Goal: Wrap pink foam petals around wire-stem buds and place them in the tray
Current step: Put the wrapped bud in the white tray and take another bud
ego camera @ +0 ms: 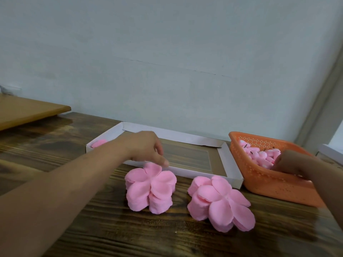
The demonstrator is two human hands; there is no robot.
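Head view: left hand (146, 148) fingertips pinch top petal of left petal stack (150, 188) on counter (111, 229); right hand (289, 164) inside orange basket (274, 186) among buds (259, 154), grip unclear; white tray (232, 169) behind stacks.

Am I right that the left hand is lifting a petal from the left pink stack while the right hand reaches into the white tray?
Not quite: the head view shows the right hand in the orange basket, not the white tray. The left hand is indeed at the left petal stack.
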